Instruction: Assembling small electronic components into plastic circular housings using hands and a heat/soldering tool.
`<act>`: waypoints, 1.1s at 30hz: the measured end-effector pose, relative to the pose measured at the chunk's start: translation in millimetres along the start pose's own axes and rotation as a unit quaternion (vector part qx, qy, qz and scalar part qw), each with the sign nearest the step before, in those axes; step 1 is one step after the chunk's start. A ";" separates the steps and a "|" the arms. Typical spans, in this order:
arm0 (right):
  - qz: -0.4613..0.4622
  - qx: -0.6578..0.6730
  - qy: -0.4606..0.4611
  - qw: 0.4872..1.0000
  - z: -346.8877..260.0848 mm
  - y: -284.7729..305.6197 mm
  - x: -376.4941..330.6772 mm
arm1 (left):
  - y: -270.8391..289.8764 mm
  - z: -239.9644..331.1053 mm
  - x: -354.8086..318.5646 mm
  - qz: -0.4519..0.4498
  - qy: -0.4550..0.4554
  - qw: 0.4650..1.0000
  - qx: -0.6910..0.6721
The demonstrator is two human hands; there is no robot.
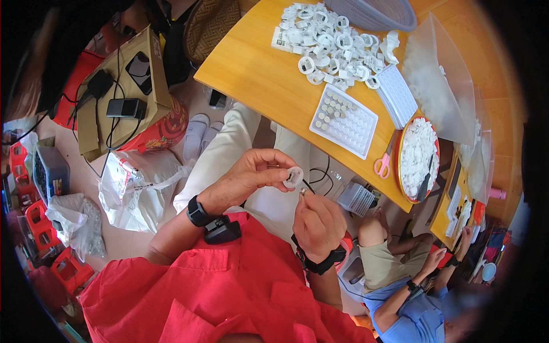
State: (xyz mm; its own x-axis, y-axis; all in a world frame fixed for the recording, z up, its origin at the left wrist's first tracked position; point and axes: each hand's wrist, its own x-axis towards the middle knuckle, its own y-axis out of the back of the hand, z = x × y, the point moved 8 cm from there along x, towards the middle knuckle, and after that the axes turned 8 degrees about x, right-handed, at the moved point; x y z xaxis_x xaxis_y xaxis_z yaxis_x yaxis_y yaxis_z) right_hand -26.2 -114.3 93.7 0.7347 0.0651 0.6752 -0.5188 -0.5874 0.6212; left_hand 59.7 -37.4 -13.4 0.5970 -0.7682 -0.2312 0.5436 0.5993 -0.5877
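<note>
Above my lap, my left hand (255, 172) pinches a round white translucent plastic part (294, 177) between thumb and fingertips. Just below and to the right of it, my right hand (319, 224) is closed, thumb against forefinger, on a small shiny metal piece (303, 192). The piece is too small to make out fully and sits apart from the plastic part. On the yellow table (251, 60) lies a white tray (357, 137) with round pockets, partly filled with small silvery discs. Behind the tray spreads a heap of similar white round parts (337, 43).
Pink-handled scissors (382, 166) lie by the table edge, beside a red-rimmed bowl (404, 182) of small white pieces. Stacked white trays (394, 94) and a grey basket (377, 14) stand farther back. A cardboard box (157, 63) is at left; a co-worker in blue (409, 311) sits at right.
</note>
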 end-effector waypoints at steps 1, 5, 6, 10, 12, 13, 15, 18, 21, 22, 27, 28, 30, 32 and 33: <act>0.000 0.000 0.001 1.000 -0.3 0.3 0.2 | 0.4 -0.2 -0.1 0.000 -0.001 1.000 0.000; -0.007 0.008 -0.006 1.000 2.4 -4.4 -2.2 | -3.5 -0.2 0.2 -0.023 -0.007 1.000 0.000; 0.003 0.010 -0.015 1.000 4.2 -5.2 -2.4 | -4.7 0.2 -0.1 -0.027 -0.006 1.000 0.003; 0.011 0.060 -0.063 0.996 14.0 -10.0 0.1 | -5.3 -1.5 -0.1 -0.024 0.002 1.000 0.005; 0.007 0.081 -0.101 0.992 21.1 -13.4 -1.9 | -4.8 -2.9 0.8 -0.040 -0.009 0.999 0.034; 0.007 0.081 -0.102 0.991 21.3 -13.8 -1.3 | -5.0 -3.0 0.9 -0.040 -0.008 0.999 0.034; 0.002 0.085 -0.118 0.989 23.7 -15.3 -0.4 | -5.2 -2.8 0.8 -0.036 -0.003 0.998 0.049; -0.012 0.080 -0.137 0.987 26.5 -19.6 -2.3 | -5.6 -0.2 0.9 -0.021 -0.006 0.997 0.076; -0.053 0.079 -0.145 0.985 27.0 -24.5 -3.1 | -2.3 -5.8 1.8 -0.020 -0.015 0.995 0.098; -0.053 0.078 -0.145 0.985 26.8 -24.3 -3.0 | -2.7 -5.6 1.4 -0.021 -0.015 0.995 0.098; -0.105 0.080 -0.164 0.978 27.6 -29.3 -1.4 | -0.6 -16.0 -0.6 -0.016 0.019 0.996 0.088; -0.104 0.080 -0.164 0.978 28.3 -28.5 -2.0 | -0.8 -14.8 -0.4 -0.016 0.020 0.996 0.089; -0.110 0.123 -0.260 0.951 44.1 -29.7 -10.9 | -5.5 -11.9 -0.7 -0.043 0.025 0.993 0.102; -0.071 0.223 -0.349 0.908 58.8 -29.1 -18.6 | -7.6 -11.3 -0.5 -0.044 0.032 0.994 0.094; -0.030 0.316 -0.431 0.845 69.5 -30.9 -28.0 | -9.3 -12.2 0.0 -0.047 0.039 0.995 0.084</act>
State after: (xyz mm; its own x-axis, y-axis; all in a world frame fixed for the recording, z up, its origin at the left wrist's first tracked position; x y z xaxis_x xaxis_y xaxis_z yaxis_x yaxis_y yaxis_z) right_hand -0.5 -154.0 28.0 0.9380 -0.3415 -0.0593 -0.3324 -0.9348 0.1247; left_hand 47.5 -45.7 -17.4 0.4948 -0.8338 -0.2448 0.6900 0.5482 -0.4727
